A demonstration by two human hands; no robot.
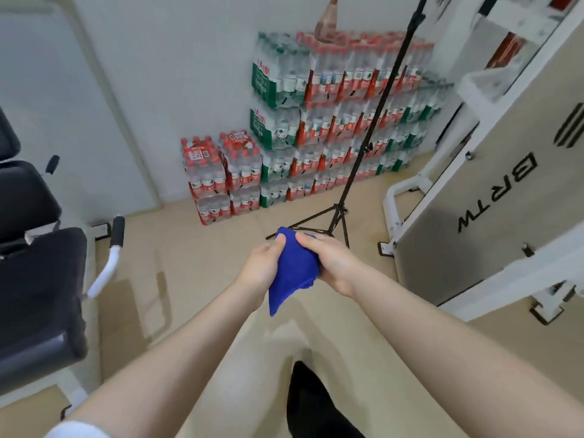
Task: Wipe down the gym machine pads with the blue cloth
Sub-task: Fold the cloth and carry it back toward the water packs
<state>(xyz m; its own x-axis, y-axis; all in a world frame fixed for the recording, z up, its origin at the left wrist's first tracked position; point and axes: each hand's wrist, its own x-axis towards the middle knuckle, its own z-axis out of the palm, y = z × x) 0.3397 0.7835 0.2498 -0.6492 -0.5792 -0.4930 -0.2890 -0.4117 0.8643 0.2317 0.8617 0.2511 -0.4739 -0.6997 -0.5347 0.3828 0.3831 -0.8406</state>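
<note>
Two hands are seen in the head view, and the blue cloth (292,273) is squeezed between them in the air over the tan floor (189,263): it is gripped by the left hand (264,267) on one side and by the right hand (331,263) on the other, with one corner left hanging down. Black machine pads (34,279) are seen at the far left, well apart from the cloth, while packs of water bottles (316,128) are stacked by the wall behind a black tripod stand (339,213).

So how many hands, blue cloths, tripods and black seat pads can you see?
Hands: 2, the left hand and the right hand, both holding the cloth
Blue cloth: 1
Tripod: 1
Black pads: 3 in view, at the left edge
Total: 7
</note>
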